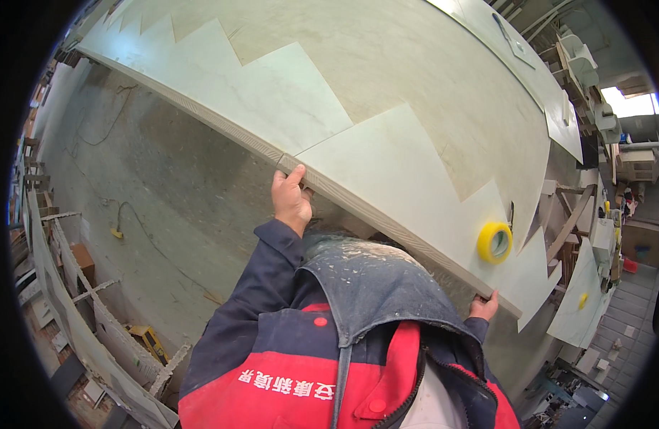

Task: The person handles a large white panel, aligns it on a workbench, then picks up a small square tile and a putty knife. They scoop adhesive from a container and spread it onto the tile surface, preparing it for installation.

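A white, marble-look panel (385, 166) with a stepped, saw-tooth far edge lies in front of me. Its near side shows a thick, ridged edge strip. My left hand (292, 199) grips that edge just right of a joint, thumb on the strip and fingers partly hidden beneath. Farther right, my right hand (485, 307) holds the same edge near the panel's end, its fingers mostly hidden under it. Past the joint, a second stepped panel (265, 96) continues to the upper left. A roll of yellow tape (494, 243) stands on the panel towards its right end.
A large pale surface (361, 43) lies beyond the stepped edges. A cable (152, 249) trails over the floor on the left. Slabs on a rack (77, 268) line the left side; a yellow-and-black box (148, 343) sits there. Wooden supports (570, 222) and more white panels (576, 300) stand at right.
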Demonstrator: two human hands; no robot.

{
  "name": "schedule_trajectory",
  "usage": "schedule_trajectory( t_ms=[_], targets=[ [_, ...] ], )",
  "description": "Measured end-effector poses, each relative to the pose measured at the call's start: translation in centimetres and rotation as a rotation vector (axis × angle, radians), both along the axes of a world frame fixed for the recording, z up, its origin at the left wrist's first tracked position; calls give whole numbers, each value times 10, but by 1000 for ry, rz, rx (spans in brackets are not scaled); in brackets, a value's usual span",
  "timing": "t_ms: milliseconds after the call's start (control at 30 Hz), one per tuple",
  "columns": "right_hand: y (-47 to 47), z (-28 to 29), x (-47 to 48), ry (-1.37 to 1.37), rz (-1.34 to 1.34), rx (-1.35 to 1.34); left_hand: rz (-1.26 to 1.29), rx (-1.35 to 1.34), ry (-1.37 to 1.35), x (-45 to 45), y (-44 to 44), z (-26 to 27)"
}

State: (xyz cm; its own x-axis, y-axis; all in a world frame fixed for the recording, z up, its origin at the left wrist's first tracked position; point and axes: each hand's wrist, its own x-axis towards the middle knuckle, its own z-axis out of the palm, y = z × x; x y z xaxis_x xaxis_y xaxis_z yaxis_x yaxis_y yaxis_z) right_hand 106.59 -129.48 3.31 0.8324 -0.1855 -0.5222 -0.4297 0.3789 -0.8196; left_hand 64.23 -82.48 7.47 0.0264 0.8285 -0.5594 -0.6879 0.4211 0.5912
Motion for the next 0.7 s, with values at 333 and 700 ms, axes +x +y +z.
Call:
schedule_trajectory(
  t_ms=[333,700],
  targets=[
    [-11,-11,2,-28,23,6,-21,-23,24,-4,3,-3],
    [5,5,-10,-32,24,7,-74,0,0,-6,2,-8]
  ],
)
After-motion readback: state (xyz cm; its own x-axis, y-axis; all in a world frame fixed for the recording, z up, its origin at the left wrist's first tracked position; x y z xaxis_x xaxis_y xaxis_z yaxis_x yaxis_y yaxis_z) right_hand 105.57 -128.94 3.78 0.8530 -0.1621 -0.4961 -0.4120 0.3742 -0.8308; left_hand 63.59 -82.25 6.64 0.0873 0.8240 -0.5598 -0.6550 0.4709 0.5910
